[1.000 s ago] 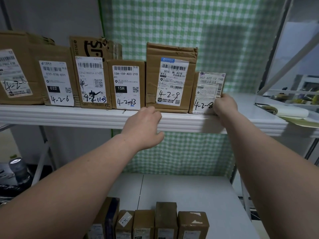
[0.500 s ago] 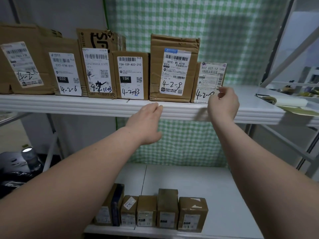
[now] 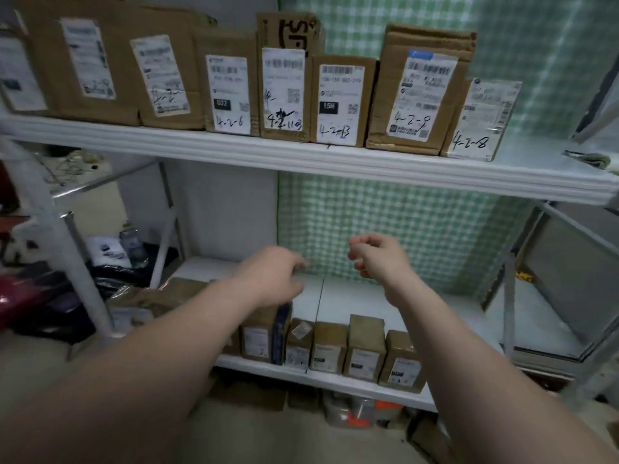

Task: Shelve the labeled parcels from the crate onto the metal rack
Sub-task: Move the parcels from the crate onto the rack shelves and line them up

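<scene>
Two bare hands hang in mid-air between the rack's shelves, holding nothing: the left hand (image 3: 273, 274) has its fingers loosely extended and slightly blurred, the right hand (image 3: 375, 254) is loosely curled with the fingertips drawn towards the thumb. Neither touches a parcel.

Above both hands, on the upper shelf (image 3: 335, 164) of the white metal rack, brown cardboard parcels stand upright in a row, side by side and touching, each with a white printed label bearing barcodes and a handwritten code. Up and to the right of the right hand stands the small parcel marked 4-2-8 (image 3: 477, 120), its label covering most of its front; it is the last in the row. Just beside it, towards the left hand, is the taller creased box marked 4-2-9 (image 3: 420, 90), then the box marked 4-2-13 (image 3: 340, 102).

Below and in front of the hands, on the lower shelf (image 3: 355, 293), a second row of smaller brown parcels (image 3: 363, 346) stands at the front edge, partly hidden by the left forearm. Their labels are too small to read.
</scene>
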The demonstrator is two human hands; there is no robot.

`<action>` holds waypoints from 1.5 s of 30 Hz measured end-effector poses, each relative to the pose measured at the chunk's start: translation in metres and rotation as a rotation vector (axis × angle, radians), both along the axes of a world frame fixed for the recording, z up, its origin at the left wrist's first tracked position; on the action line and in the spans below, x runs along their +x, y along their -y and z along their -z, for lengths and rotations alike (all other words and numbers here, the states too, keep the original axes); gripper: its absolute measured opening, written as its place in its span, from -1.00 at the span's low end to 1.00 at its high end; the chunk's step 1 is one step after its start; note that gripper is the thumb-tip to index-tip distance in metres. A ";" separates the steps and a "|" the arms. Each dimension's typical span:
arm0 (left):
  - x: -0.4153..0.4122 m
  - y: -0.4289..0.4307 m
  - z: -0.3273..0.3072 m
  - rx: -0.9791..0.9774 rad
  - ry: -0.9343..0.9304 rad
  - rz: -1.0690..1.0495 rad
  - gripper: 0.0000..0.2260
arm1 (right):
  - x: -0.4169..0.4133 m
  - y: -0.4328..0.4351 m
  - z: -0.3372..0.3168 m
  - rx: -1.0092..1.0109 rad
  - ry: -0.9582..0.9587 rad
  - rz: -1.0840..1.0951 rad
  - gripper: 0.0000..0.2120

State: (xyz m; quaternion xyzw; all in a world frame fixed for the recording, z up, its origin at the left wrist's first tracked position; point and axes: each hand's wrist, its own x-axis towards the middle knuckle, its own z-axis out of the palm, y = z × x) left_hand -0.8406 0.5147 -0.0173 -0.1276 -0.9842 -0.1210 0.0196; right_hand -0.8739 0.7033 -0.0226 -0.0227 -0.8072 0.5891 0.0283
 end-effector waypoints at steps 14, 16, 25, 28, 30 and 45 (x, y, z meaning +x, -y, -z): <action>0.243 0.269 0.116 0.415 0.160 -0.560 -0.88 | 0.180 0.289 0.134 0.051 0.256 -0.381 -0.81; 0.279 0.296 0.131 0.429 0.180 -0.653 -0.78 | 0.208 0.319 0.152 0.050 0.288 -0.398 -0.82; 0.387 0.387 0.194 0.668 0.342 -1.070 -0.74 | 0.279 0.412 0.213 0.211 0.446 -0.504 -0.85; 0.403 0.409 0.216 0.748 0.353 -1.180 -0.82 | 0.280 0.439 0.232 0.279 0.521 -0.595 -0.80; 0.411 0.426 0.227 0.818 0.392 -1.217 -0.90 | 0.278 0.462 0.244 0.306 0.572 -0.645 -0.82; 0.410 0.621 0.276 0.993 0.468 -1.519 -0.90 | 0.232 0.664 0.330 0.573 0.814 -0.914 -0.89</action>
